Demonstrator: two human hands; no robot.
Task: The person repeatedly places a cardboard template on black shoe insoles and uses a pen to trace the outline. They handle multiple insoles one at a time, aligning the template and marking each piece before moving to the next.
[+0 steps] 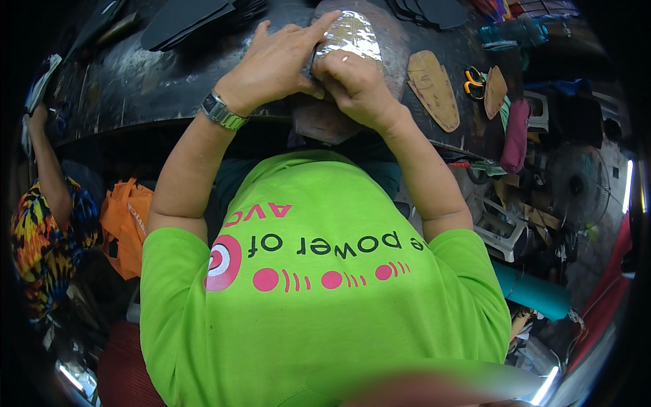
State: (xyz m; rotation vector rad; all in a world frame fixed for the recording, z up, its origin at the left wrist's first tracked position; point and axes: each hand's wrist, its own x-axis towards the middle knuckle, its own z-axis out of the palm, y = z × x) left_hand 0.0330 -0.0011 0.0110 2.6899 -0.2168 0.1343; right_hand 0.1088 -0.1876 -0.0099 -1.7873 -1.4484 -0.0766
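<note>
A shiny silver, rounded piece (354, 32) lies on a brownish slab (397, 51) at the table's near edge. My left hand (281, 62) has its fingers spread, the index fingertip on the silver piece's left edge and the thumb reaching toward my right hand. Bent fingers bring my right hand (356, 85) closed over the near end of the silver piece; whatever they pinch is hidden beneath them. Right of the slab lies a tan sole-shaped template (432, 91) with markings along its edges.
Orange-handled scissors (474, 83) and a smaller tan template (496, 92) lie farther right on the dark table (156, 88). Black sheets (193, 24) are stacked at the far left. A blue bottle (514, 34) lies at the far right. At the left edge, another person's arm (49, 156) shows.
</note>
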